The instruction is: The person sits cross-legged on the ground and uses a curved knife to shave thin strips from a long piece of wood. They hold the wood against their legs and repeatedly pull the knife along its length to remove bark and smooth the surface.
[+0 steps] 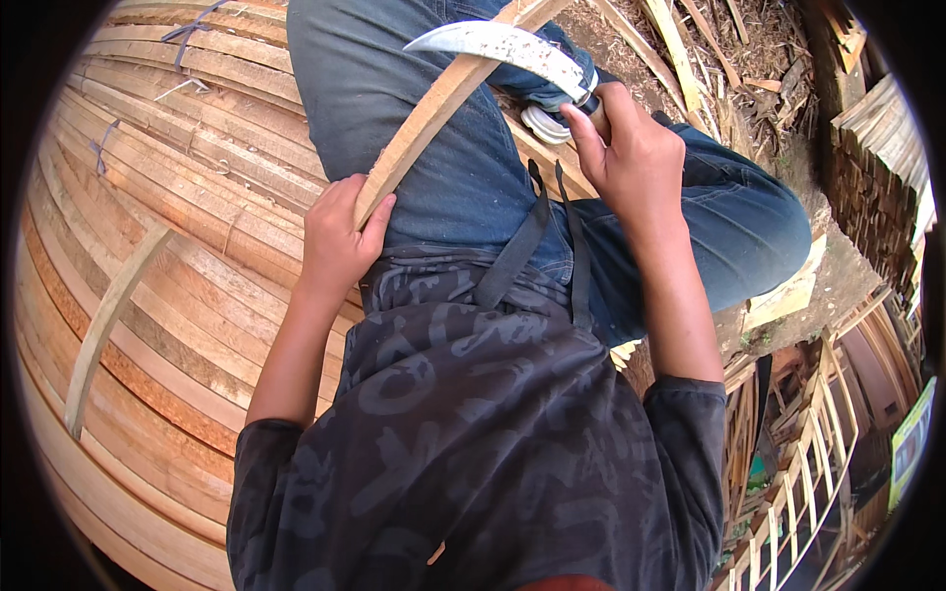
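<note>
Head view, left to right. Far left: big stack of wooden slats (168, 227), bundled with blue ties (192, 25), one loose pale slat (108, 325) lying across the stack at an angle. Left hand (335, 241) is clenched around the near end of a long wooden strip (434, 108), thumb on top, bracing it against the lap. Strip runs up and right across the blue jeans (453, 177), far end leaves frame at top. Curved knife blade (503, 47) sits across the strip near its upper part, edge touching or just above the wood; can't tell which. Right hand (626, 153) is closed on the knife handle, handle mostly hidden by fingers, metal ring visible at the blade base. White sole of a shoe (542, 123) just under the blade. Dark patterned shirt fills bottom centre, black straps (537, 231) hang over the waist. Right side: dirt ground with wood scraps (729, 49), a stacked bundle of thin slats (877, 128), wooden frames (808, 443) lower right.

Judgement: step looks like shaving the strip's edge. To do it well, keep the left grip firm and well behind the blade, hold the strip steady on the thigh, set the blade at a shallow angle, cut away from the body and the leg, take thin passes so the knife doesn't dig in or slip toward the shoe.
</note>
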Tool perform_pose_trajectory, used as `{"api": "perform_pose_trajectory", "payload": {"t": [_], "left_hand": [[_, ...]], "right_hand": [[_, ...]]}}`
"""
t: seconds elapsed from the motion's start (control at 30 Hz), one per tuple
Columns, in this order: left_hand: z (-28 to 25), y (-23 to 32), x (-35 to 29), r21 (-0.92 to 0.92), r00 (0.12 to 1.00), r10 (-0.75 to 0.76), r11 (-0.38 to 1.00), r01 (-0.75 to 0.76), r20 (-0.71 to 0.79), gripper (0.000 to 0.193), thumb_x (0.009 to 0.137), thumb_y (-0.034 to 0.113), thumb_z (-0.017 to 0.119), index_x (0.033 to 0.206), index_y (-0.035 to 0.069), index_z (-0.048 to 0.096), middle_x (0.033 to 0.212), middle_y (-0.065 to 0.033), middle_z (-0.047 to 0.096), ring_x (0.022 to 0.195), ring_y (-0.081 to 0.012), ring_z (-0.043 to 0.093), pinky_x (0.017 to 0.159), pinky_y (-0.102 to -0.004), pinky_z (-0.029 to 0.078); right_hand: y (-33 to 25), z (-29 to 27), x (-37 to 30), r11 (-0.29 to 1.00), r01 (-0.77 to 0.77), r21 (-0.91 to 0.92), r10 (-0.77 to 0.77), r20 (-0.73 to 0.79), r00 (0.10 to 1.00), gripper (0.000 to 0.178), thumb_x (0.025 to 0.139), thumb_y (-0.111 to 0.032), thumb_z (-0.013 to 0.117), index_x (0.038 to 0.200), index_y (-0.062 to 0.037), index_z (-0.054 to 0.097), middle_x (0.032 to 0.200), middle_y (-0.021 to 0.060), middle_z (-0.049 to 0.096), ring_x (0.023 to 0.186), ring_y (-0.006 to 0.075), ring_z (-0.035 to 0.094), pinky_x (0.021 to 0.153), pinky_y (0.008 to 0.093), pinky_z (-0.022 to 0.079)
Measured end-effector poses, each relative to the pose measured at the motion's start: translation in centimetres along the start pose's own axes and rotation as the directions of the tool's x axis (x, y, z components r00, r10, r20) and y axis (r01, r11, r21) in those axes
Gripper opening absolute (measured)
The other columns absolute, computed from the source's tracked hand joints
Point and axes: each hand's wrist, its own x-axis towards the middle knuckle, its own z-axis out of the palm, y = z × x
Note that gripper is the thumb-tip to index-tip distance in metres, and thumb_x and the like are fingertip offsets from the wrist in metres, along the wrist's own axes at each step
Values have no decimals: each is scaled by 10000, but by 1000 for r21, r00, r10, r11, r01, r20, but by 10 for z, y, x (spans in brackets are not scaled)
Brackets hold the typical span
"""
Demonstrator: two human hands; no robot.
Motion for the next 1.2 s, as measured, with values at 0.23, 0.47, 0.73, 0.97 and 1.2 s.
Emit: {"api": "perform_pose_trajectory", "payload": {"t": [0.23,0.47,0.73,0.97,1.2], "left_hand": [[0,1,0,38,1000,11,999,-11,6,223,843,138,714,933,-40,615,781,-178,615,721,-371,593,638,-424,469],[3,4,2,70,999,31,997,-30,-12,202,845,131,706,916,-30,608,775,-173,607,714,-364,587,629,-429,462],[-2,2,3,70,999,32,997,-33,16,205,845,128,706,920,-34,605,773,-167,603,711,-358,584,630,-425,463],[7,6,-1,96,999,23,995,-19,-48,191,836,132,714,906,-5,601,773,-144,595,720,-345,578,645,-424,460],[14,16,-5,204,996,27,979,-9,-90,182,814,109,717,882,27,569,780,-125,569,738,-336,566,641,-429,450]], "right_hand": [[-3,-3,1,991,113,-68,-104,120,987,296,856,-336,731,883,-89,571,653,71,601,549,266,625,473,365,462],[-11,-3,6,976,199,-83,-188,130,974,362,852,-437,703,789,-124,534,606,34,546,473,221,601,417,346,456],[111,-62,34,822,-476,-313,394,-292,871,402,972,-409,560,839,-31,595,712,164,663,656,409,645,582,487,487],[100,-31,27,916,-394,71,393,-348,851,436,984,-376,560,764,0,542,606,155,557,554,303,543,575,402,441],[62,-1,24,988,-41,149,66,-169,983,289,898,-336,697,834,-68,608,566,93,556,507,299,586,476,372,440]]}}
